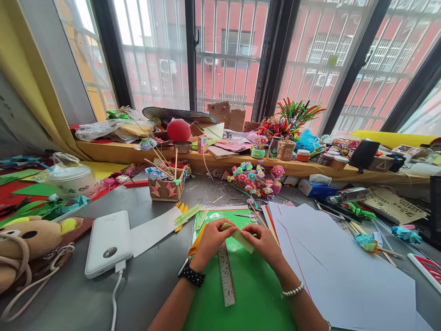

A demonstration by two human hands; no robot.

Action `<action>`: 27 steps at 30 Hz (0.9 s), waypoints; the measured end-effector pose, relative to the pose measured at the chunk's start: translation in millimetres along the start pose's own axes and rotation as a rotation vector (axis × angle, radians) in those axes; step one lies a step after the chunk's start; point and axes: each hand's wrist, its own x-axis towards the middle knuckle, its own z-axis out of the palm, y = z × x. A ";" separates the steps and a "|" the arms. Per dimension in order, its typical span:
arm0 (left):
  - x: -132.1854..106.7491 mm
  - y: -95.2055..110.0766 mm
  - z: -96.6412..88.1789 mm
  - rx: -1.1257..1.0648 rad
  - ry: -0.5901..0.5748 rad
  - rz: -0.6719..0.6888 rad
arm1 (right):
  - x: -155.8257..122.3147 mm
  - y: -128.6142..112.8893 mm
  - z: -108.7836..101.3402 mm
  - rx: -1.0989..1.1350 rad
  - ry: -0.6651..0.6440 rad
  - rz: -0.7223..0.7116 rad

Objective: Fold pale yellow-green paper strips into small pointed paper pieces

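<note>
Both hands meet over a green sheet [251,294] on the grey table. My left hand [211,240], with a black watch on its wrist, pinches the left end of a pale yellow-green paper strip [241,237]. My right hand [263,242], with a bead bracelet on the wrist, pinches the strip's right part. The strip slants down to the right between the fingers. A metal ruler [226,274] lies on the green sheet just below the hands.
White sheets [330,266] spread to the right. A white power bank [108,242] with cable lies left, beside a plush toy [27,243]. Behind are small scissors [248,215], a cardboard box with sticks [166,188], paper flowers [253,180] and a cluttered windowsill [223,161].
</note>
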 end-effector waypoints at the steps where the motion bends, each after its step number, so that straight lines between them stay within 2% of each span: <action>1: -0.4 0.3 0.6 0.010 0.019 0.000 | 0.1 0.4 0.3 -0.006 0.002 -0.001; 6: -0.1 2.7 -2.7 -0.005 0.146 -0.017 | 2.5 10.6 -2.4 -0.070 0.080 -0.001; 8: 1.2 2.8 -8.2 -0.076 0.199 -0.053 | 3.9 16.1 -5.2 -0.061 0.089 0.028; 11: 3.2 2.2 -16.0 -0.223 0.247 -0.093 | 5.3 20.3 -9.1 -0.040 0.175 0.089; 14: 3.9 2.1 -17.3 -0.260 0.159 -0.114 | 5.3 17.2 -10.4 0.090 0.226 0.066; 16: 3.5 2.7 -14.2 -0.233 0.047 -0.119 | 4.5 12.5 -9.3 0.156 0.157 0.036; 18: 3.0 3.9 -10.2 -0.210 -0.028 -0.111 | 3.3 7.8 -7.0 0.155 0.023 0.026; 21: 2.4 5.5 -5.9 -0.308 -0.016 -0.135 | 1.9 4.4 -2.6 0.101 -0.038 0.025; 24: 2.0 5.8 -4.7 -0.455 -0.021 -0.213 | 1.8 5.9 0.4 0.125 0.025 0.052; 27: 2.0 5.2 -4.9 -0.477 -0.047 -0.286 | 2.1 7.7 1.2 0.201 0.032 0.094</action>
